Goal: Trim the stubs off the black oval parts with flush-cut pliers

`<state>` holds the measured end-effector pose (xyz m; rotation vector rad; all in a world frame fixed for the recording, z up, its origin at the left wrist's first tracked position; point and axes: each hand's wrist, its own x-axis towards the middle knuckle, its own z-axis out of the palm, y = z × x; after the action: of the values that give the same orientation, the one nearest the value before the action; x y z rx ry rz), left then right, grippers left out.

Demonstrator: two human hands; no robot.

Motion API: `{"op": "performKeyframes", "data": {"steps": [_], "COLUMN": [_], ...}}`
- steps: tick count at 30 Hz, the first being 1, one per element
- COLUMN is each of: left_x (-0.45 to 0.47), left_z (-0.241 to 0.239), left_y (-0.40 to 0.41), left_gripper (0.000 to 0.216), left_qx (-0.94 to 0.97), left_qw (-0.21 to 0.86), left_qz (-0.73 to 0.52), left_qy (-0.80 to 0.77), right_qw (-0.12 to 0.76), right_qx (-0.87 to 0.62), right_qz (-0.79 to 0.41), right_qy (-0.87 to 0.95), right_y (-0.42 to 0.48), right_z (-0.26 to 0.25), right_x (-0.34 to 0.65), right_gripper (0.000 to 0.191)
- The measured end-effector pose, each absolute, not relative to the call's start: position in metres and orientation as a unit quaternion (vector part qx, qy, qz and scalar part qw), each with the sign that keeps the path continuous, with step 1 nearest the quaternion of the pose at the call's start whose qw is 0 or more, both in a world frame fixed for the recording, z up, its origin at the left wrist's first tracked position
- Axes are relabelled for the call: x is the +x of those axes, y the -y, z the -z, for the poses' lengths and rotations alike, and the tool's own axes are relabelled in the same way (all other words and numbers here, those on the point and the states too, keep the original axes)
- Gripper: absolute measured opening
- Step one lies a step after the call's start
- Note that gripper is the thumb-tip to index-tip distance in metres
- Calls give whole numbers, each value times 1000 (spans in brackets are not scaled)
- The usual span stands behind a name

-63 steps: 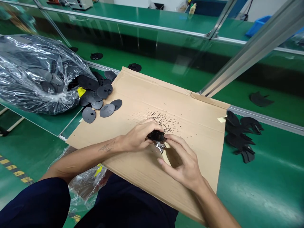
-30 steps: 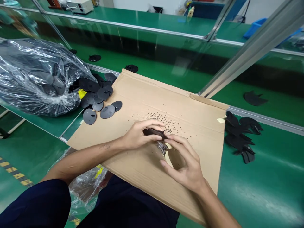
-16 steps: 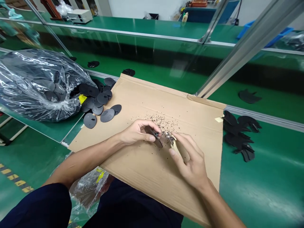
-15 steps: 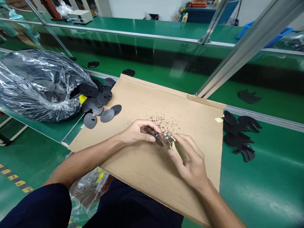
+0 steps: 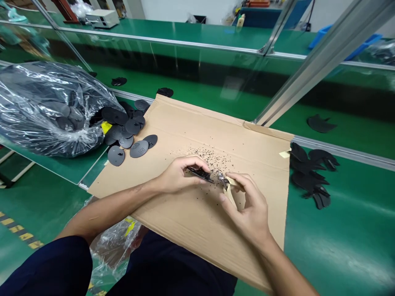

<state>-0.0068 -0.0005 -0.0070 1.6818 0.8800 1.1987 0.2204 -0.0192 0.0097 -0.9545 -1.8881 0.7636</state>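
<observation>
Between the thumb and fingers of my left hand (image 5: 180, 174) is a thin black plastic disc (image 5: 200, 173), tilted, with small raised bits on the side facing the other hand. My right hand (image 5: 248, 199) is closed around the wrapped, cream-coloured handles of small nippers (image 5: 227, 185). Their metal jaws point up and left, a short gap away from the disc. Under both hands lies a cardboard sheet (image 5: 185, 213), and many tiny black scraps (image 5: 212, 158) are scattered on it just beyond my fingers.
At left, a clear plastic bag (image 5: 52, 111) of black discs spills several loose discs (image 5: 138, 149) onto the cardboard's edge. Black pieces (image 5: 311, 172) lie heaped on the green bench at right. A metal post (image 5: 308, 65) slants up behind the cardboard's far right corner.
The disc has turned flatter in my left hand. The nippers have drawn back slightly to the right, away from the disc, and their handles are spread wider.
</observation>
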Motion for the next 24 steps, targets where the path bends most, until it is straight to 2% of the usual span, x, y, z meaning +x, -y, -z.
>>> {"op": "performKeyframes", "data": {"steps": [4,9,13,18,19,24], "left_x": [2,7,7,2,0,-6], "left_z": [6,7,5,-2,-2,0], "left_y": [10,16,19,18,16,8], "left_gripper": [18,18,18,56,58,30], "left_qx": [764,776,764,705,681,603], "left_qw": [305,305,370,523,556,661], "left_qz": [-477,-467,-438,-401,-394,-330], "left_qy": [-308,-295,-296,-264,-269,-301], "right_qw": [434,401,391,388,388,397], "right_qx": [-396,-383,-371,-365,-366,-374], "right_qz": [-373,-412,-369,-342,-341,-375], "right_qy": [718,723,757,774,774,750], "right_y": [23,27,26,25,24,22], "right_z": [-6,-4,-4,-3,-3,-7], "right_x": [218,218,218,220,220,220], "right_gripper": [29,19,17,17,18,16]}}
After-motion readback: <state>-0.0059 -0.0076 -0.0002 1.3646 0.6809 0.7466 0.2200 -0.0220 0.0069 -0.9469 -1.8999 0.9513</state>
